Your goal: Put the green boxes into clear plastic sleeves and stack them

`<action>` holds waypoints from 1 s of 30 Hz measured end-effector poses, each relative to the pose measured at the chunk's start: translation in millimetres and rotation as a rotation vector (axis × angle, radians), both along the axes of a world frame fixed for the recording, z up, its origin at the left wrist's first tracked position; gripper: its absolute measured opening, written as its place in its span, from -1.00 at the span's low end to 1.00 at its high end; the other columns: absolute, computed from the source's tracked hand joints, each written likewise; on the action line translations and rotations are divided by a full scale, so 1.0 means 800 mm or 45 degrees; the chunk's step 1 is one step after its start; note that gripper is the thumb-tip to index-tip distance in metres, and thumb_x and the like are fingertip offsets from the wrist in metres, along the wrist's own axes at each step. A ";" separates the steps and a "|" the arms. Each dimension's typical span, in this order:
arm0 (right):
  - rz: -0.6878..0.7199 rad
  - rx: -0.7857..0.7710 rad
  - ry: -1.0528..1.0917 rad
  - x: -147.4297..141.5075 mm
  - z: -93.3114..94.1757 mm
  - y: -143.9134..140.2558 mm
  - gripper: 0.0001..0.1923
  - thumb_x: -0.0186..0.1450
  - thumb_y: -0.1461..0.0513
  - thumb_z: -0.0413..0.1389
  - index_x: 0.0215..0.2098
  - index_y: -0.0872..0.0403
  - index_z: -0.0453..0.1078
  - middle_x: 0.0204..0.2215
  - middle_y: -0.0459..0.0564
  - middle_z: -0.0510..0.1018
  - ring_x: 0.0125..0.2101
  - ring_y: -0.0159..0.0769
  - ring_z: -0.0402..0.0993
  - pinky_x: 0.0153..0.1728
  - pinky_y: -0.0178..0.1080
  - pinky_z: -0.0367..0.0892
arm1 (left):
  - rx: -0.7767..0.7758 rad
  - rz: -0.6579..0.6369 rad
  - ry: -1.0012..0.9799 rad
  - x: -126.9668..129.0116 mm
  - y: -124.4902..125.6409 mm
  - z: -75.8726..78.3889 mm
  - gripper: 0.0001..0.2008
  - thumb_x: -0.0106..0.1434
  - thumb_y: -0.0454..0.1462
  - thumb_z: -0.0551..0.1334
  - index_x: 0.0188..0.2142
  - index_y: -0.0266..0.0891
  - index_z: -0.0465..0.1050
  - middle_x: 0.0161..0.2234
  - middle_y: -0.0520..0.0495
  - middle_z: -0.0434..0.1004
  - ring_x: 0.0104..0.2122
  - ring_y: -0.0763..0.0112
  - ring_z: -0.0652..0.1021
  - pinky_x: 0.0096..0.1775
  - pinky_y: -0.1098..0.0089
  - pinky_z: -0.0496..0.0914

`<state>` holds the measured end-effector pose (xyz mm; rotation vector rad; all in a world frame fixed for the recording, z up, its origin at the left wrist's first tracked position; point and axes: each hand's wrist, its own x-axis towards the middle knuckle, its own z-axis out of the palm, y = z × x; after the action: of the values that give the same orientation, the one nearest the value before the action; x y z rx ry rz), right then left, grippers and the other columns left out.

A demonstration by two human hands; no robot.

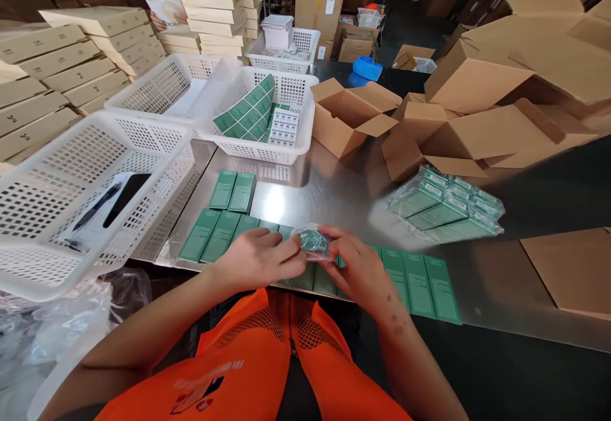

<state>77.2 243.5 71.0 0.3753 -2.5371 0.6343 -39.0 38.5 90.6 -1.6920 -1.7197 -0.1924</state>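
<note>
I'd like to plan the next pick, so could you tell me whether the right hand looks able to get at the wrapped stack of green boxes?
Probably yes. The wrapped stack of green boxes lies in the open on the metal table, nothing between. But the right hand and left hand both hold a small clear packet.

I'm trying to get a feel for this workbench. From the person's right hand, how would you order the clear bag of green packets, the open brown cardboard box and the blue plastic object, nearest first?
From the right hand:
1. Clear bag of green packets, just beyond the hand, to its right on the metal table.
2. Open brown cardboard box, further back, mid-table.
3. Blue plastic object, at the far end, behind the box.
</note>
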 end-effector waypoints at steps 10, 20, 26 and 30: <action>-0.016 -0.384 -0.136 -0.014 -0.037 0.000 -0.80 0.31 0.28 0.19 -0.40 0.00 0.25 -0.12 0.06 0.59 -0.12 -0.19 0.57 -0.17 -0.19 0.50 | 0.058 0.253 -0.388 0.005 -0.002 -0.036 -0.79 0.26 -0.42 0.13 -0.17 -0.12 0.40 -0.20 -0.04 0.57 -0.63 0.54 0.42 -0.61 0.47 0.17; -0.088 -0.574 -0.352 -0.003 -0.040 0.004 -0.46 0.18 0.00 0.36 0.01 -0.02 0.31 0.22 0.19 0.38 0.17 -0.01 0.38 0.10 0.10 0.39 | 0.181 0.115 -0.571 0.004 -0.003 -0.100 -0.84 0.34 -0.46 0.06 -0.20 -0.19 0.27 -0.39 0.03 0.60 -0.61 0.47 0.51 -0.56 0.44 0.24; -0.110 -1.221 -0.425 -0.074 -0.017 0.013 -0.46 0.18 -0.07 0.29 -0.01 -0.06 0.25 -0.38 -0.14 0.55 -0.35 -0.24 0.54 -0.32 -0.18 0.48 | 0.222 0.244 -0.980 0.016 -0.012 -0.091 -0.85 0.29 -0.40 0.09 -0.16 -0.18 0.28 -0.52 0.12 0.49 -0.65 0.43 0.48 -0.55 0.44 0.25; -0.375 -1.588 -0.412 -0.154 -0.010 0.029 -0.53 0.21 -0.14 0.18 -0.14 -0.07 0.19 -0.42 -0.19 0.47 -0.46 -0.34 0.46 -0.53 -0.33 0.38 | 0.146 0.173 -1.313 0.035 -0.044 -0.063 -0.71 0.31 -0.39 0.06 0.01 -0.21 0.26 -0.52 0.14 0.46 -0.64 0.48 0.46 -0.55 0.47 0.25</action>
<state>-45.9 266.5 62.8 -0.5602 -1.8662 2.0195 -11.0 3.6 40.4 -1.4513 -2.4463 -1.2417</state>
